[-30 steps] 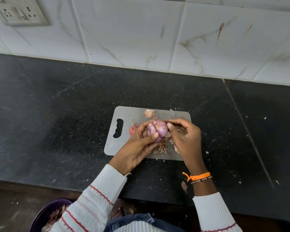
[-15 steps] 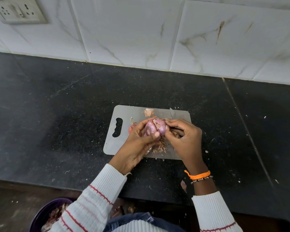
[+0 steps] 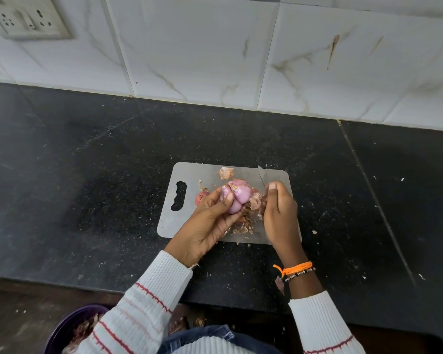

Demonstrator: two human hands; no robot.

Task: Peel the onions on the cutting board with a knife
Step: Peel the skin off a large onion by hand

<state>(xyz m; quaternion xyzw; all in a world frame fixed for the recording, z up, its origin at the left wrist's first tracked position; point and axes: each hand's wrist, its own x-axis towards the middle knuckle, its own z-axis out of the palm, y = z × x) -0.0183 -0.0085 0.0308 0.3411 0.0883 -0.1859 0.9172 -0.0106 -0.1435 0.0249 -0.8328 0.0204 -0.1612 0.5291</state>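
Observation:
A pink, mostly peeled onion (image 3: 237, 195) is held above the grey cutting board (image 3: 189, 175) by my left hand (image 3: 210, 223), thumb across its front. My right hand (image 3: 279, 213) grips a knife, whose blade tip (image 3: 261, 175) sticks up past my thumb, and pinches a strip of brown skin (image 3: 255, 200) hanging from the onion's right side. A small unpeeled red onion (image 3: 202, 196) lies on the board just left of my left hand. Loose peels (image 3: 242, 226) are heaped under the hands, and one peel (image 3: 226, 172) lies at the board's far edge.
The board sits on a black stone counter (image 3: 87, 187) against a white tiled wall (image 3: 215, 47), with a socket plate (image 3: 26, 19) at top left. A purple bowl (image 3: 69, 328) with peels stands below the counter edge at lower left. Skin flecks dot the counter.
My right hand has moved right and away from the onion, pulling a strip of brown skin off its side. My left hand has turned the onion slightly.

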